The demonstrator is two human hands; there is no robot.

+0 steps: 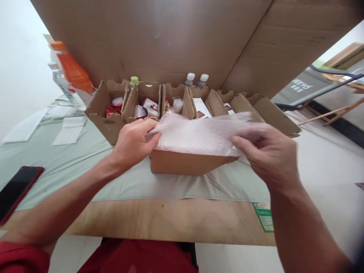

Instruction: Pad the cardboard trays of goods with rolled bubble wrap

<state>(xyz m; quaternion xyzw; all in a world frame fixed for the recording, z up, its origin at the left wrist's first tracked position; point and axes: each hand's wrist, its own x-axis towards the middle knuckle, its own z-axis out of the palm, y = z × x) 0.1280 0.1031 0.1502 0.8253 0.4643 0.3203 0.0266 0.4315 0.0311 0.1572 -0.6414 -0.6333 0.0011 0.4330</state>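
Note:
A whitish translucent sheet, which looks like bubble wrap (193,132), is stretched between my two hands over a low brown cardboard box (182,163). My left hand (139,138) pinches its left end between thumb and fingers. On the other side my right hand (264,151) grips the right end, slightly blurred. The sheet covers the top of the box, so whatever is inside is hidden. Just behind the box stands a row of several open cardboard bins (113,125) with small packets and wrapped items in them.
A large cardboard panel (170,41) rises behind the bins. An orange bottle (72,68) stands at the left, and two clear bottles with white caps (202,81) are at the back. White folded sheets (69,131) and a phone (19,189) lie on the left of the cloth-covered table (119,189).

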